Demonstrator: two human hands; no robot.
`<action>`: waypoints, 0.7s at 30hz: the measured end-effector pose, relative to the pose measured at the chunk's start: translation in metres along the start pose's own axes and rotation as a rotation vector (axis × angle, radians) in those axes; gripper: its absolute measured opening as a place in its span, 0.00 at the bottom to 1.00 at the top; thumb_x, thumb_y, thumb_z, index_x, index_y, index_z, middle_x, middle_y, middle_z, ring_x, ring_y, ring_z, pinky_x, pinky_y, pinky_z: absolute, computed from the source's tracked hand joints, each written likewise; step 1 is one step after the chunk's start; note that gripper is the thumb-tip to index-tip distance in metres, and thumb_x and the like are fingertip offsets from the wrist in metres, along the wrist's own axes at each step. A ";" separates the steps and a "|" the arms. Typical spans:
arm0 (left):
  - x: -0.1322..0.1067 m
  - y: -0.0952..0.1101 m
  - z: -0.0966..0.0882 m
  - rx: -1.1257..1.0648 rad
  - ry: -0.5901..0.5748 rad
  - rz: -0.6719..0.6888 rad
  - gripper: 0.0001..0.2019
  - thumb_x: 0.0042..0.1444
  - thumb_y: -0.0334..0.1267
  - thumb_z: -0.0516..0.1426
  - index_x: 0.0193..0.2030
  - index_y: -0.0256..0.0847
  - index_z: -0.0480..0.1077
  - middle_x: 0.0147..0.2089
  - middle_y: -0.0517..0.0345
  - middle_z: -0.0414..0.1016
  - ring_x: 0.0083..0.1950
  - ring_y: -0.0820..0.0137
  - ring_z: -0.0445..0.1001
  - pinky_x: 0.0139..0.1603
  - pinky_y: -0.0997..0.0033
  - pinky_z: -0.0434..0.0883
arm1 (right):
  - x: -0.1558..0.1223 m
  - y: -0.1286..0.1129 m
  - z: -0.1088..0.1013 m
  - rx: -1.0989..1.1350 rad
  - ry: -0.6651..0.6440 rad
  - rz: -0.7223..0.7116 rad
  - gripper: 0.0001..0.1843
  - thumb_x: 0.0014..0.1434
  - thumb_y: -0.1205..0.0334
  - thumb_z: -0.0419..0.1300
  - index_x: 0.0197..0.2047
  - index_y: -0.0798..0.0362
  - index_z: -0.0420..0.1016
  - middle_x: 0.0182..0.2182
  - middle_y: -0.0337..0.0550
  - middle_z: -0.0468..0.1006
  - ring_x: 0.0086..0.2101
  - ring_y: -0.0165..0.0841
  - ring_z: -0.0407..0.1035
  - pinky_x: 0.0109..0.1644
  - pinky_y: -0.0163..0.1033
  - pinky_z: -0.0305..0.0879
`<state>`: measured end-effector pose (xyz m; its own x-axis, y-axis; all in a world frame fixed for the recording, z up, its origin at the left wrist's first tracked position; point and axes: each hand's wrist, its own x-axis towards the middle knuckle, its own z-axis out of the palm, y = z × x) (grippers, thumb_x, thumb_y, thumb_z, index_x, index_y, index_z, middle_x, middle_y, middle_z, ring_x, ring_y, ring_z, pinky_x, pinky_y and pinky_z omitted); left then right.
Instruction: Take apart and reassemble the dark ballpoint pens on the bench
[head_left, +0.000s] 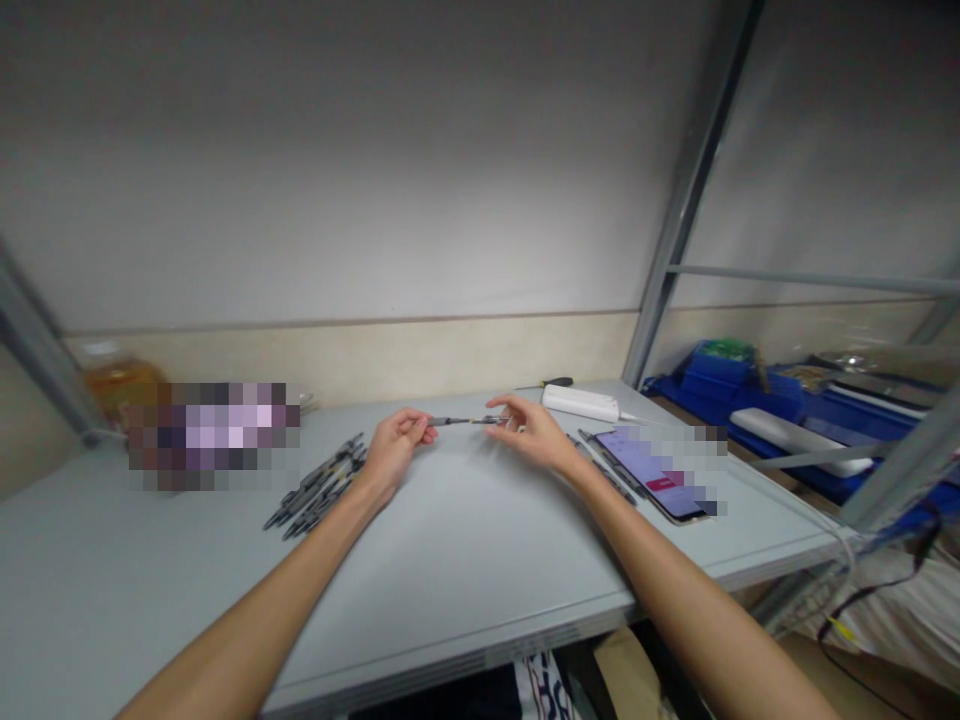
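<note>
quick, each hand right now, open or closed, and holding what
Left hand: closed, holding a slim pen-like piece.
Right hand: partly curled about a slim end in line with it; whether gripping cannot be told.

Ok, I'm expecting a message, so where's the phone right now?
In the head view, the phone lies on the right of the table, with grey pens close along its left and the right hand farther left.

The wall [510,220] glows softly low down, dims toward the top, and blur softens details.
</note>
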<state>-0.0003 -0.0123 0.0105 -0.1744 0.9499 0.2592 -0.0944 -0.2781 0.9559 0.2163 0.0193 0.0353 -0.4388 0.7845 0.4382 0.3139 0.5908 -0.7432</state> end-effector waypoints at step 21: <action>-0.008 0.006 0.005 -0.003 0.026 -0.112 0.19 0.34 0.47 0.64 0.29 0.33 0.68 0.22 0.58 0.73 0.22 0.76 0.68 0.30 0.72 0.67 | 0.001 0.005 0.005 -0.177 0.031 -0.040 0.19 0.56 0.53 0.51 0.24 0.58 0.72 0.16 0.35 0.63 0.21 0.25 0.54 0.26 0.31 0.49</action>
<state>0.0059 -0.0211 0.0147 -0.1883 0.9710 0.1471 -0.1176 -0.1710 0.9782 0.2128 0.0216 0.0295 -0.4286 0.7635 0.4831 0.4409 0.6434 -0.6258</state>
